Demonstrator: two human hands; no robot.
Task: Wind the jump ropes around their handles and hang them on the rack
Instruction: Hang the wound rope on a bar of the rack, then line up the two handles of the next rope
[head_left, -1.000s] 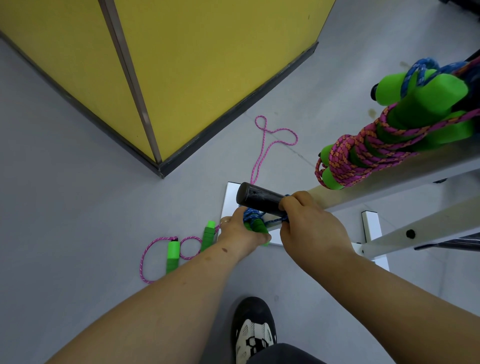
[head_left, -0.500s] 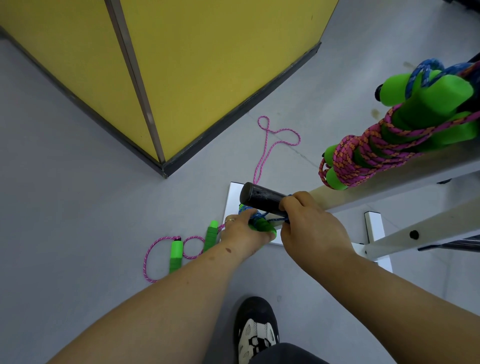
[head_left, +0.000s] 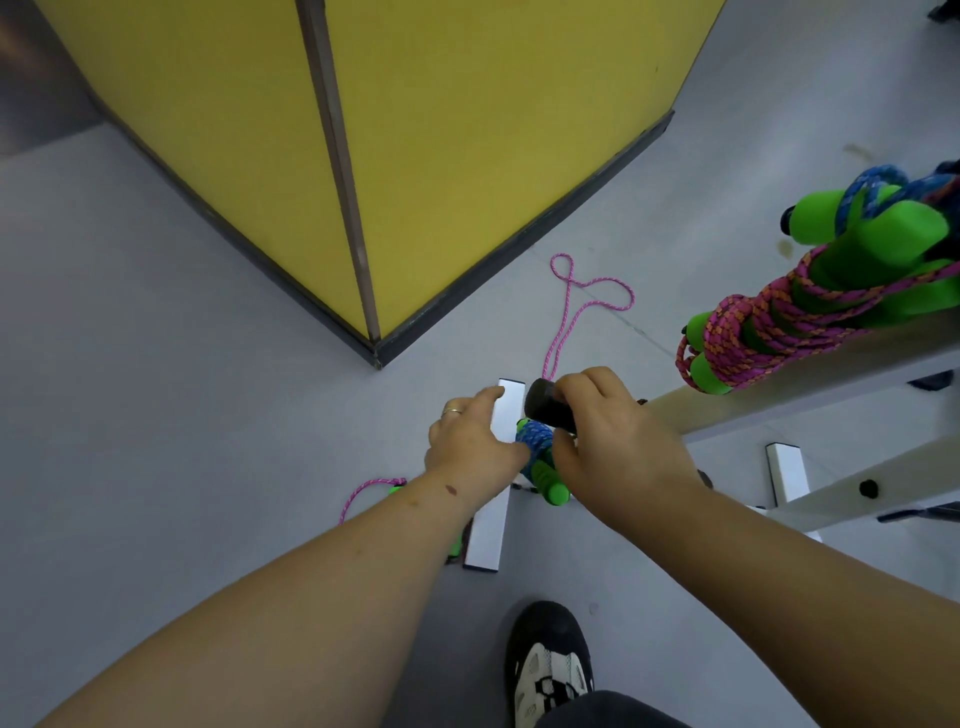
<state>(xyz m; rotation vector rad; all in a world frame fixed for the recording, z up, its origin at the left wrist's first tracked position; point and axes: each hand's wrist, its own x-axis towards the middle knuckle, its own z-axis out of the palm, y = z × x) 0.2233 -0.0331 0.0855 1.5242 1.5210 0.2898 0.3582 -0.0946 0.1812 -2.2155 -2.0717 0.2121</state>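
Blue braided jump rope wound on green foam handles (head_left: 540, 457) at frame centre, right hand (head_left: 608, 441) grasping it, left hand (head_left: 470, 439) fingers loose beside it

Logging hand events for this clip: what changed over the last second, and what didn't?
The left hand let go of the blue-wound rope bundle; its fingers now reach straight toward the white rack foot. The bundle's green handles now point down toward the floor. The right hand still grips the bundle under the rack's black bar end. The pink rope on the floor and the hung ropes stayed put.
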